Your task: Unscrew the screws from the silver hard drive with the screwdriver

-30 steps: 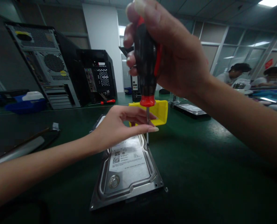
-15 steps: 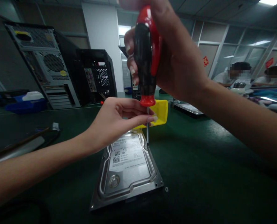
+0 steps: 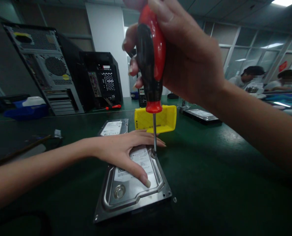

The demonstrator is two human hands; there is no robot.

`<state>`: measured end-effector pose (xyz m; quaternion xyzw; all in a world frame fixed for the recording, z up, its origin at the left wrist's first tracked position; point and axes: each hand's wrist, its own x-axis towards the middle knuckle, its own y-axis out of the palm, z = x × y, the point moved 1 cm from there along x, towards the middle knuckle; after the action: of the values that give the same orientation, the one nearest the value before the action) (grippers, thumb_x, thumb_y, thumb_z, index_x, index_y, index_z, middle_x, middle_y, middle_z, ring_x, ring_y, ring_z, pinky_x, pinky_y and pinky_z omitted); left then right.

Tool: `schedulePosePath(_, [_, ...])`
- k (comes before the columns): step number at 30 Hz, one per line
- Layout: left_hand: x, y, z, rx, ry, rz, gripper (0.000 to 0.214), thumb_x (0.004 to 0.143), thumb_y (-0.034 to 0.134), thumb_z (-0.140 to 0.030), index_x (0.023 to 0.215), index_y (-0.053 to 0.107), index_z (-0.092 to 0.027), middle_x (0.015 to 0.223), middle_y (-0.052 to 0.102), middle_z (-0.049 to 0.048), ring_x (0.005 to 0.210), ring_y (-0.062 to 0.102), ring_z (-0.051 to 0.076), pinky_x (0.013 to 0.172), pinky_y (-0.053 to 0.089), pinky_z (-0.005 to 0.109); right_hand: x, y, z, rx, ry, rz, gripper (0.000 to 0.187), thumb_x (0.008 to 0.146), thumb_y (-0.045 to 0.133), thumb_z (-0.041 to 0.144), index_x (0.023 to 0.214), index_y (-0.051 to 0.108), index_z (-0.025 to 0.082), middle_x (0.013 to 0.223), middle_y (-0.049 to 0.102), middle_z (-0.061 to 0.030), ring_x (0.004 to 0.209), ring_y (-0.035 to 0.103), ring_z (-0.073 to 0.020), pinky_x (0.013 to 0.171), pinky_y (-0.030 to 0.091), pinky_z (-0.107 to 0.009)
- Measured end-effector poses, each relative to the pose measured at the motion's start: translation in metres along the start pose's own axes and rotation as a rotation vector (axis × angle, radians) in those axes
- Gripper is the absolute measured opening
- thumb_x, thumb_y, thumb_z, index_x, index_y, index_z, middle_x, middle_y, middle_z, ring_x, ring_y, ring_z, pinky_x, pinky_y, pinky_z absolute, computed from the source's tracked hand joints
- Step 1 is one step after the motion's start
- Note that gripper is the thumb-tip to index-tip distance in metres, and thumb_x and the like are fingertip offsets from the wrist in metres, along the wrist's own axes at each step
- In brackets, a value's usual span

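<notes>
A silver hard drive (image 3: 121, 205) with a white label lies flat on the green table. My right hand (image 3: 185, 49) grips the red and black handle of a screwdriver (image 3: 149, 62), held upright. Its tip meets the drive's right edge, near a screw spot. Across the upper part of the drive rests my left hand (image 3: 121, 147), fingers spread and thumb over the label, just left of the screwdriver shaft. Beside the drive's near right corner is a tiny screw-like piece (image 3: 174, 199). The far end of the drive is partly covered by my left hand.
Behind stand a yellow bin (image 3: 169, 119), a second hard drive (image 3: 112, 127) and another drive (image 3: 202, 114) at right. Two computer cases (image 3: 54, 65) stand at the back left, with another red screwdriver (image 3: 113, 107) near them. People (image 3: 251, 77) sit at far right.
My left hand has let go of the screwdriver shaft and come down flat onto the hard drive, uncovering the second drive and yellow bin. The screwdriver handle has tilted slightly left.
</notes>
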<state>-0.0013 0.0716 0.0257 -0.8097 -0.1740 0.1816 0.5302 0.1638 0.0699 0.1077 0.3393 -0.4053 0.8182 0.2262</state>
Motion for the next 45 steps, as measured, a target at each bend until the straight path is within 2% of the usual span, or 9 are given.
schedulePosePath(5, [0.003, 0.004, 0.001, -0.049, 0.052, 0.026, 0.061, 0.075, 0.068, -0.054, 0.128, 0.052, -0.030, 0.140, 0.044, 0.0020, 0.133, 0.033, 0.030, 0.110, 0.028, 0.043, -0.001, -0.002, 0.000, -0.048, 0.076, -0.049, 0.030, 0.093, 0.020, 0.024, 0.119, 0.030, 0.016, 0.096, 0.051, 0.0045, 0.092, 0.054, 0.0009, 0.079, 0.054, -0.011])
schedulePosePath(9, [0.002, 0.005, 0.000, -0.093, 0.097, 0.013, 0.057, 0.075, 0.070, -0.050, 0.126, 0.055, -0.030, 0.138, 0.047, 0.0017, 0.131, 0.036, 0.028, 0.109, 0.030, 0.039, 0.000, -0.004, -0.006, -0.057, 0.042, -0.083, 0.034, 0.093, 0.023, 0.023, 0.124, 0.027, 0.011, 0.094, 0.051, 0.0027, 0.081, 0.056, 0.0013, 0.075, 0.056, -0.014])
schedulePosePath(12, [0.002, 0.006, 0.002, -0.134, 0.119, -0.003, 0.054, 0.075, 0.073, -0.045, 0.124, 0.057, -0.029, 0.136, 0.049, 0.0019, 0.130, 0.038, 0.027, 0.108, 0.032, 0.038, 0.001, -0.006, -0.011, -0.079, -0.040, -0.121, 0.035, 0.091, 0.029, 0.023, 0.121, 0.031, 0.007, 0.092, 0.050, 0.0019, 0.078, 0.056, 0.0009, 0.072, 0.056, -0.016])
schedulePosePath(17, [0.004, 0.008, 0.006, -0.263, 0.161, -0.069, 0.039, 0.078, 0.072, -0.033, 0.115, 0.063, -0.025, 0.128, 0.057, 0.0021, 0.125, 0.046, 0.023, 0.107, 0.034, 0.036, 0.000, -0.006, -0.010, -0.194, -0.022, -0.132, 0.031, 0.088, 0.031, 0.026, 0.116, 0.031, 0.011, 0.093, 0.046, 0.0038, 0.079, 0.052, 0.0038, 0.074, 0.054, -0.012])
schedulePosePath(20, [0.005, 0.009, 0.005, -0.296, 0.182, -0.093, 0.030, 0.083, 0.068, -0.027, 0.112, 0.064, -0.022, 0.123, 0.061, 0.0022, 0.125, 0.046, 0.020, 0.108, 0.033, 0.032, 0.000, -0.005, -0.009, -0.176, -0.037, -0.110, 0.030, 0.090, 0.029, 0.026, 0.115, 0.030, 0.011, 0.091, 0.046, 0.0033, 0.078, 0.052, 0.0039, 0.073, 0.054, -0.011])
schedulePosePath(25, [0.006, 0.009, 0.003, -0.293, 0.164, -0.086, 0.030, 0.084, 0.066, -0.026, 0.114, 0.064, -0.022, 0.123, 0.061, 0.0021, 0.129, 0.043, 0.020, 0.110, 0.030, 0.033, 0.000, -0.006, -0.010, -0.127, -0.082, -0.107, 0.031, 0.090, 0.032, 0.022, 0.117, 0.032, 0.006, 0.090, 0.048, 0.0014, 0.077, 0.054, 0.0013, 0.071, 0.055, -0.016])
schedulePosePath(31, [0.006, 0.011, 0.002, -0.303, 0.153, -0.092, 0.026, 0.088, 0.061, -0.024, 0.114, 0.064, -0.022, 0.123, 0.062, 0.0019, 0.128, 0.044, 0.019, 0.109, 0.030, 0.030, -0.001, -0.007, -0.009, -0.149, -0.019, -0.133, 0.034, 0.092, 0.029, 0.028, 0.119, 0.032, 0.008, 0.091, 0.049, 0.0015, 0.080, 0.056, 0.0010, 0.072, 0.056, -0.014])
schedulePosePath(39, [0.007, 0.011, 0.001, -0.299, 0.142, -0.104, 0.023, 0.094, 0.053, -0.021, 0.112, 0.066, -0.016, 0.120, 0.063, 0.0051, 0.121, 0.050, 0.019, 0.101, 0.040, 0.030, -0.001, -0.007, -0.005, -0.139, -0.027, -0.128, 0.033, 0.090, 0.029, 0.024, 0.118, 0.033, 0.006, 0.091, 0.051, 0.0008, 0.086, 0.056, -0.0001, 0.070, 0.055, -0.013])
schedulePosePath(45, [0.007, 0.011, 0.003, -0.319, 0.150, -0.116, 0.023, 0.094, 0.052, -0.021, 0.112, 0.066, -0.019, 0.119, 0.064, 0.0046, 0.120, 0.051, 0.020, 0.101, 0.040, 0.032, -0.001, -0.005, -0.006, -0.089, -0.046, -0.170, 0.029, 0.090, 0.029, 0.022, 0.114, 0.035, 0.006, 0.087, 0.052, 0.0015, 0.084, 0.057, -0.0009, 0.069, 0.056, -0.014])
